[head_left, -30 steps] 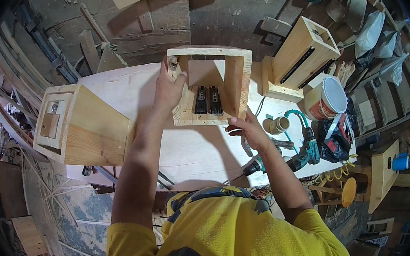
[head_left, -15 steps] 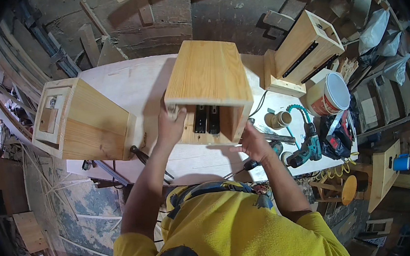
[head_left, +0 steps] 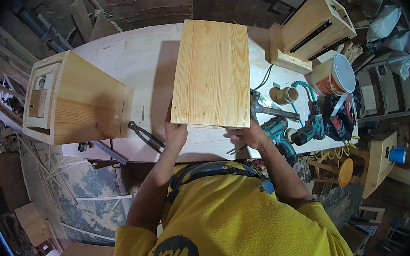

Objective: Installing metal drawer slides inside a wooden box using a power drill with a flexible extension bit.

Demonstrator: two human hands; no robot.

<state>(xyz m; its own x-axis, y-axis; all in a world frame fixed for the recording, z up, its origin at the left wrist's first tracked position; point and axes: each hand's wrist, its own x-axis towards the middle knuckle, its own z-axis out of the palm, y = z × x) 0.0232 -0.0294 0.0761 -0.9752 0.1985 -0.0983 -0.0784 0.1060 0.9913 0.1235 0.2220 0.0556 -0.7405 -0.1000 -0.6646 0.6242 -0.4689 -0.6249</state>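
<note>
A pale pine box [head_left: 209,73] sits in the middle of the workbench, its broad solid panel facing up. My left hand [head_left: 176,136] is closed on its near left corner, fingers partly hidden under it. At the near right corner my right hand [head_left: 250,136] grips the box, some fingertips showing below the edge. Beside the box on the right lie a hammer [head_left: 277,113] and a teal drill [head_left: 277,136]; to the left lie long-handled black pincers [head_left: 146,136].
The plywood bench [head_left: 119,55] carries another wooden box [head_left: 89,99] at left and one with black slides [head_left: 319,28] at back right. At right are a white bucket [head_left: 330,74], a small can [head_left: 288,95], a second drill [head_left: 311,127] and black bags [head_left: 337,115]. Scrap timber [head_left: 46,173] lies around.
The box has tipped over from showing its open inside and slides to showing its solid panel. My hands have shifted with it to its near corners.
</note>
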